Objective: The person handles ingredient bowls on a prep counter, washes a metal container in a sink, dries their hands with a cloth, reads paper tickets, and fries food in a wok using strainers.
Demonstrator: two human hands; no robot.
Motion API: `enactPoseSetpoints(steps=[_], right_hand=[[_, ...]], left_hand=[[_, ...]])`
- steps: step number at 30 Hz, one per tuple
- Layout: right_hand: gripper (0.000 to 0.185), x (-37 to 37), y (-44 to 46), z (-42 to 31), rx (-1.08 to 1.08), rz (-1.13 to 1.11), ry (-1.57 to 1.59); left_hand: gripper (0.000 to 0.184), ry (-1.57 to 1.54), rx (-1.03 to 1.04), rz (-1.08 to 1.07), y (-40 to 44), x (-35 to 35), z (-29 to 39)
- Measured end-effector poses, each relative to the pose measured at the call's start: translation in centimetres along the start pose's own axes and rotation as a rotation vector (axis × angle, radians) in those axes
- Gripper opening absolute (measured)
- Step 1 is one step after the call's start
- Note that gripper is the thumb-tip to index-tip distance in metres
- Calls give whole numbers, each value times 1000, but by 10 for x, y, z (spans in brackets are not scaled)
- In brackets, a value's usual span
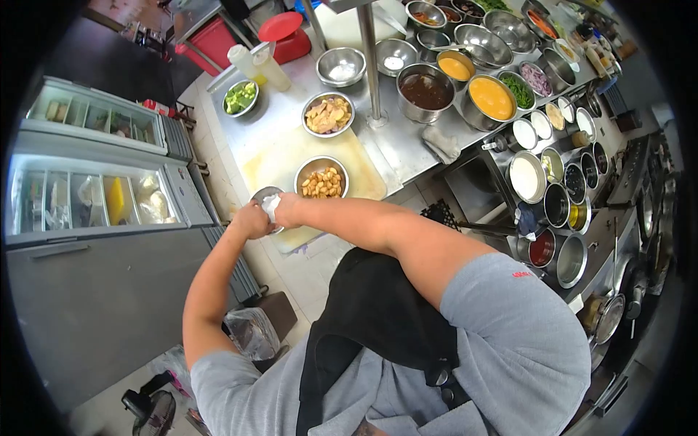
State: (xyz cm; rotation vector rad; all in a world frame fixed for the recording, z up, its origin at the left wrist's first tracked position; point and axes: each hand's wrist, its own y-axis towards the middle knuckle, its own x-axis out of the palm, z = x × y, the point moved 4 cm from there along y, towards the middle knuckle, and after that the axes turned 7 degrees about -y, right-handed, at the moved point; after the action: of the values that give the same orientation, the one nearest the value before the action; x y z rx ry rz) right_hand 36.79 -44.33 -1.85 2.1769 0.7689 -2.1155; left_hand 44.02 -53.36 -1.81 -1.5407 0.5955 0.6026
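Observation:
At the left edge of the yellowed cutting board [258,161], my left hand [251,220] is closed at the rim of a small metal bowl [263,193]. My right hand [288,211] is closed beside it, its fingers at a crumpled-looking white item [271,206] over the bowl. Whether that is a bag or something else is too small to tell. Right of my hands stands a metal bowl of browned chunks [322,182]. Behind it is a bowl of pale sliced pieces [328,115]. A bowl of chopped green pieces [241,98] stands farther left.
Squeeze bottles [270,71] and an empty metal bowl [340,67] stand at the back. A metal post [371,65] rises from the counter. Sauce pots [491,98] and many containers fill the right side. An open refrigerated drawer [94,196] is at the left.

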Motion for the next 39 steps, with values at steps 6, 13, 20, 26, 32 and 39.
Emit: enactPoseSetpoints(steps=[6, 13, 20, 26, 32, 39], right_hand=[[13, -8, -25, 1, 69, 513, -15], [12, -18, -276, 76, 338, 879, 281], [14, 80, -652, 174, 1430, 750, -123], [19, 237, -817, 268, 1938, 316, 131], [25, 319, -813, 327, 1890, 355, 219], [52, 260, -797, 289, 1873, 324, 208]], left_hand=[[17, -456, -157, 787, -101, -118, 26], [23, -840, 8, 1395, -156, -147, 95], [20, -1267, 118, 1061, -46, -127, 229], [21, -1191, 302, 818, 24, -175, 352], [19, -1070, 405, 692, 62, -208, 423], [25, -1143, 479, 461, 88, -236, 472]])
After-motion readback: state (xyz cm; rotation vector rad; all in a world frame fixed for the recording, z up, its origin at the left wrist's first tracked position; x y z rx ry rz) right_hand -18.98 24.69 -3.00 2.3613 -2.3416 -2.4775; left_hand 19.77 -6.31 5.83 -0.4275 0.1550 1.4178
